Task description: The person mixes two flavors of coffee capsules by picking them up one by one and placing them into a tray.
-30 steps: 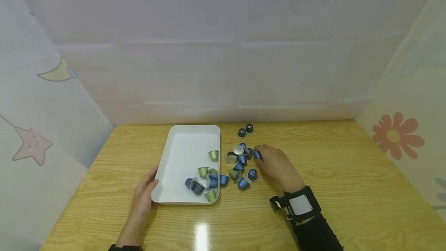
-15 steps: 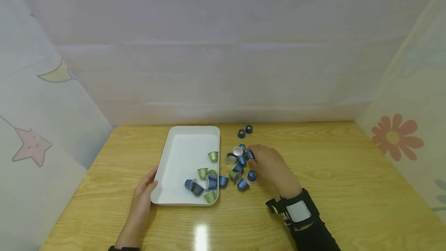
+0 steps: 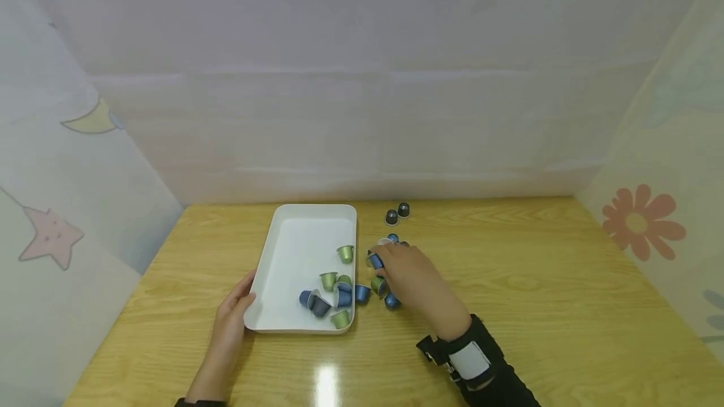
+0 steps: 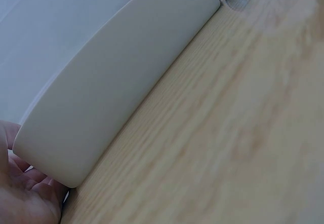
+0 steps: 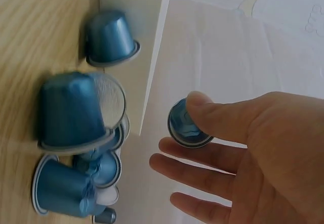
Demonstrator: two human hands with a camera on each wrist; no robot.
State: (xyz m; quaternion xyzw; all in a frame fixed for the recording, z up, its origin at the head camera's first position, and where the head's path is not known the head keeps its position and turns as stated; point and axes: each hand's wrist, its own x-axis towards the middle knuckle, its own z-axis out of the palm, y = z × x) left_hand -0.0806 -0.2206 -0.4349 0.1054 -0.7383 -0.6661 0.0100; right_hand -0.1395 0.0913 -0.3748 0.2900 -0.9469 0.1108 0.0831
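Note:
In the head view, my left hand (image 3: 230, 311) grips the left edge of a white tray (image 3: 291, 256), thumb at the rim. The left wrist view has its fingers at the corner of the tray's wall (image 4: 116, 77). My right hand (image 3: 417, 278) pinches a blue coffee capsule (image 5: 183, 120) between thumb and index finger, raised just right of the tray's right wall. The other fingers stretch out below it. Beneath and around that hand lie loose capsules, among them a green capsule (image 3: 378, 286) and a blue capsule (image 3: 391, 301); the hand hides part of the pile.
Several green, blue and dark capsules lie in the tray's right half, such as a green capsule (image 3: 345, 254) and a dark capsule (image 3: 320, 307). A blue capsule (image 3: 362, 294) sits against the tray's outer right wall. Two black capsules, one nearer (image 3: 391, 217), stand towards the back wall.
My right hand has moved left with the pinched blue capsule, from the pile's right side across it towards the tray. My left hand and the tray have stayed in place.

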